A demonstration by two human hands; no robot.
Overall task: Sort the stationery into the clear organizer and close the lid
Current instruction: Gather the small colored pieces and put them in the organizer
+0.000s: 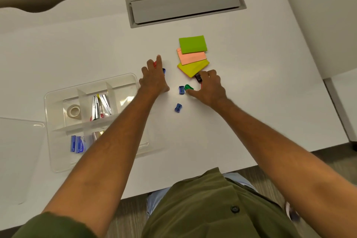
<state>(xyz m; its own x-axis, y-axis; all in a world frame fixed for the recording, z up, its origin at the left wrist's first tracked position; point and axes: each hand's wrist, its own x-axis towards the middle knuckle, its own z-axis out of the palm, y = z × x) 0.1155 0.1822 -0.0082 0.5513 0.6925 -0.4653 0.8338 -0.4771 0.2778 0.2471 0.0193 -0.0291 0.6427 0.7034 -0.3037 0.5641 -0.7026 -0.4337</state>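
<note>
left hand (154, 79) spread flat over red and blue sharpeners (164, 71); right hand (209, 89) pinching black sharpener (198, 78).

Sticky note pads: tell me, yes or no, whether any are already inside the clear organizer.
No. The green, pink and yellow sticky note pads all lie on the table, right of the organizer.

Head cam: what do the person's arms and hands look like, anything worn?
Both forearms are bare, with no gloves; no watch or rings can be made out on the left hand or right hand. An olive-green sleeve is pushed up the left arm and matches the buttoned olive shirt.
</note>
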